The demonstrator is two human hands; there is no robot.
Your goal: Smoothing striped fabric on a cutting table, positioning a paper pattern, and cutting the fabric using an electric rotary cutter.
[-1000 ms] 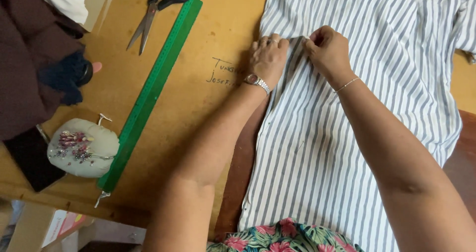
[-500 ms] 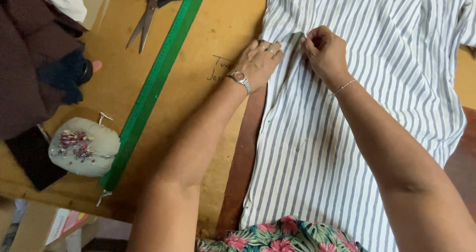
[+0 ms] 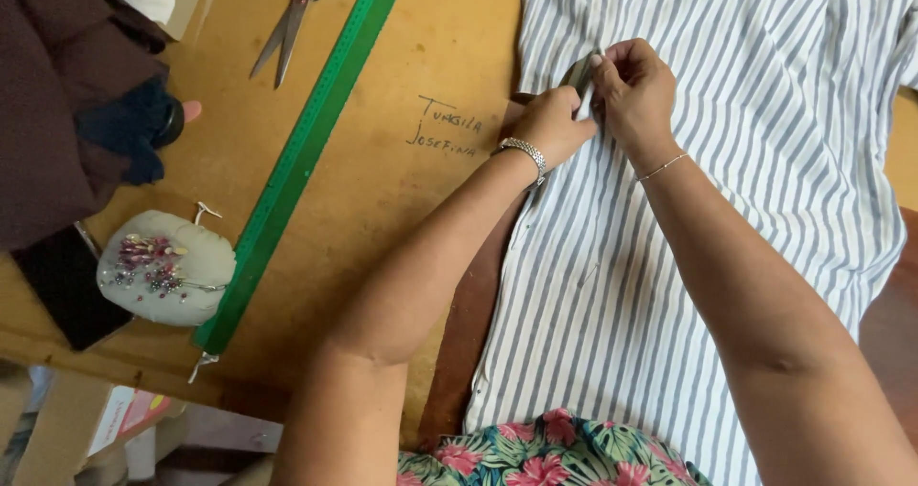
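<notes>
Both hands meet at approx 1 o'clock of the view, on a white shirt w/ blue-grey stripes [image 3: 688, 257] spread flat over the right half of the wooden desk [image 3: 392, 199]. Left hand [image 3: 550, 123], w/ a silver metal watch [image 3: 524, 153] on the wrist, presses down near the shirt's left edge, fingers curled in. Right hand [image 3: 633, 89], w/ a thin bracelet [image 3: 662, 168], is touching the left; its fingertips pinch a small fold of the striped cloth and lift it a bit. So hands together, the right clamped on fabric; can't tell if the left grips the same fold or only rests against it.

Other stuff on the desk: long green ruler [image 3: 301, 161] running diagonally from 12 to 7 o'clock, well apart from the hands. Scissors w/ red-and-black handles [image 3: 301, 13] at 11 o'clock, just beside the ruler's top end. Pale pincushion full of bead-head pins [image 3: 164, 268] at 8 o'clock, touching the ruler's lower part. Dark brown cloth [image 3: 53, 104] heaped at 9–10 o'clock. Floral garment [image 3: 545, 453] at 6 o'clock, by the shirt's near edge.
</notes>
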